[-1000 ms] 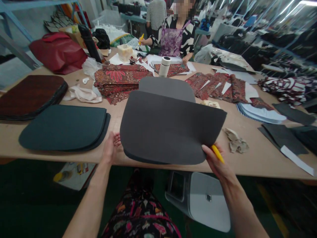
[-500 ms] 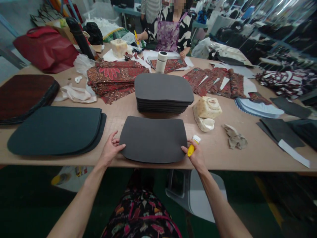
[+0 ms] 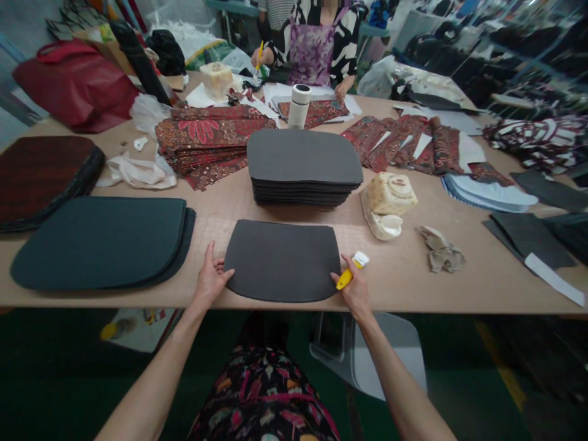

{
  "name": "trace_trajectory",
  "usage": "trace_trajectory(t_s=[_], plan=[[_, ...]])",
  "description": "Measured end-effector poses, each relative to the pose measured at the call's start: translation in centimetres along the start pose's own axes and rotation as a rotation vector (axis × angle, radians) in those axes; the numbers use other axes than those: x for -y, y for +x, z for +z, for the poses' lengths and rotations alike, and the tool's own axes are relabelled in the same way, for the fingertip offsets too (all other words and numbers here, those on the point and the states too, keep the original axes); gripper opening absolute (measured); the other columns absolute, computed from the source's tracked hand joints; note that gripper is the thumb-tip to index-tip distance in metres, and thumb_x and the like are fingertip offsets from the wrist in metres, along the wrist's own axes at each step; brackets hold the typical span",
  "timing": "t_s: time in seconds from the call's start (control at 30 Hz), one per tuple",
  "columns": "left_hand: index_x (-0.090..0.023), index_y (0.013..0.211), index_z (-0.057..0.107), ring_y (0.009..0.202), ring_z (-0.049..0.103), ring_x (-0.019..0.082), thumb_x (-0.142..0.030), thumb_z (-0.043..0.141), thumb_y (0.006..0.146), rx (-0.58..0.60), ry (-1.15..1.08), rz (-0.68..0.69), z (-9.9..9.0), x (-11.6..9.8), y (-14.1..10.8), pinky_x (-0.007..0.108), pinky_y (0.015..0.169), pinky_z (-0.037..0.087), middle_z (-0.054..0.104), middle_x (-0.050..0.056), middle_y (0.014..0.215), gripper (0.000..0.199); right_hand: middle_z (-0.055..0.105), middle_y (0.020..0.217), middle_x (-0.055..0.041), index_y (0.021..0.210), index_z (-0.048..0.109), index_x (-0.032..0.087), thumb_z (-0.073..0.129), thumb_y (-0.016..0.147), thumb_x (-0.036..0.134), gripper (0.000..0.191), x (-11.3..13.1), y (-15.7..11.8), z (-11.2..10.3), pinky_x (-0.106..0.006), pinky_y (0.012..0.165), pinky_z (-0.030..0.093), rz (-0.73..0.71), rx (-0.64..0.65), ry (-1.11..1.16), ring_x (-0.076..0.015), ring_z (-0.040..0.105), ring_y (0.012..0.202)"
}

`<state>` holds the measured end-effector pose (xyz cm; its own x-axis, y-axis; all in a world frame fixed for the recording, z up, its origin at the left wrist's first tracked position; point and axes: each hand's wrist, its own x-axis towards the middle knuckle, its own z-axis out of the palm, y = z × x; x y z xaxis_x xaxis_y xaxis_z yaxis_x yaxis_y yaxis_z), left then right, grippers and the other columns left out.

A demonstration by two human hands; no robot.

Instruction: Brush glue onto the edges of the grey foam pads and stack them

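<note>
A dark grey foam-like panel (image 3: 282,262) with curved sides lies close to the table's front edge, one hand at each end. My left hand (image 3: 212,278) grips its left edge, thumb on top and the other fingers along the side. In my right hand (image 3: 353,286) is a yellow-handled brush (image 3: 345,277) with whitish bristles. That hand's thumb also touches the panel's right edge. Just behind stands a stack of similar panels (image 3: 304,156). Right of the stack is a cut-open, glue-stained plastic container (image 3: 390,195).
Larger dark green panels (image 3: 98,242) and a brown stack (image 3: 41,177) lie left. Red patterned fabric pieces (image 3: 206,141) and a white bottle (image 3: 299,107) are behind. A crumpled cloth (image 3: 441,248) lies right. Across the table a co-worker's hand (image 3: 263,56) holds a yellow brush.
Both hands have come slightly closer together at the panel's ends, and the brush has tilted in my right hand. The panel appears narrower. The view has shifted a little.
</note>
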<state>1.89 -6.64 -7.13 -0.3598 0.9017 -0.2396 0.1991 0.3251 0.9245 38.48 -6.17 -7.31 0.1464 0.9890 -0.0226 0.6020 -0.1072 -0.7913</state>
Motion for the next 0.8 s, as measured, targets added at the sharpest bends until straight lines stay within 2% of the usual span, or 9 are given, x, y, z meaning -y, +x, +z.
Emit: trace_trajectory(t_s=[0.33, 0.67, 0.8], plan=[[-0.021, 0.145, 0.011, 0.064, 0.052, 0.009, -0.027, 0.073, 0.054, 0.074, -0.016, -0.021, 0.0, -0.5, -0.2, 0.025, 0.067, 0.046, 0.052, -0.004, 0.084, 0.11, 0.059, 0.087, -0.0053, 0.132, 0.045, 0.015, 0.056, 0.076, 0.038, 0.061, -0.2, 0.3, -0.3, -0.03, 0.067, 0.043, -0.005, 0.076, -0.052, -0.0172, 0.053, 0.071], [-0.022, 0.144, 0.015, 0.063, 0.048, 0.008, -0.024, 0.072, 0.055, 0.099, 0.024, 0.0, -0.3, -1.4, -0.4, 0.022, 0.064, 0.043, 0.05, -0.005, 0.083, 0.105, 0.055, 0.078, -0.0028, 0.125, 0.051, 0.015, 0.057, 0.074, 0.038, 0.057, 0.1, 0.5, -0.4, -0.032, 0.063, 0.041, -0.032, 0.077, -0.102, -0.0165, 0.049, 0.064], [-0.019, 0.144, 0.013, 0.064, 0.049, 0.008, -0.024, 0.071, 0.056, 0.113, 0.057, 0.012, -0.3, -1.3, -0.3, 0.023, 0.064, 0.044, 0.05, -0.003, 0.085, 0.105, 0.055, 0.075, -0.0012, 0.122, 0.054, 0.018, 0.06, 0.071, 0.035, 0.054, -0.1, 0.6, -0.3, -0.033, 0.064, 0.043, -0.049, 0.049, -0.051, -0.0158, 0.048, 0.062]])
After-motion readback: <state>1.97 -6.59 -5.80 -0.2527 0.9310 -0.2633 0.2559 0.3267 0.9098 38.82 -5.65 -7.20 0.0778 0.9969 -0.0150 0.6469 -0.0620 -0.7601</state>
